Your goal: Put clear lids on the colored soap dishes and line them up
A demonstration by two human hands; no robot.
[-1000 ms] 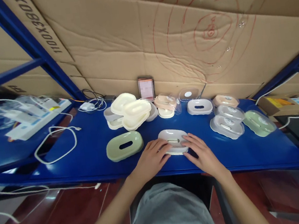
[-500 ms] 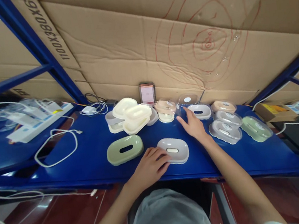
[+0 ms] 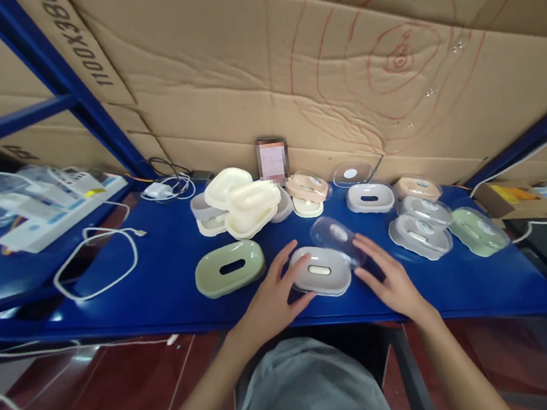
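Left hand [image 3: 270, 299] spread, fingers braced on left edge of grey soap dish base [image 3: 320, 271] at front of blue bench [image 3: 171, 272], steadying it. Right hand [image 3: 389, 280] grips clear lid [image 3: 335, 237], tilted over base's far right edge, seemingly for fitting. Green base [image 3: 230, 268] just left.

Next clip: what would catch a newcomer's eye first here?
Two bare hands at the front edge of the blue shelf: the left hand steadies a grey soap dish, while the right hand tilts a clear lid over it. Next comes the cluster of cream dishes toward the back, and behind everything the cardboard wall with red scribbled rings.
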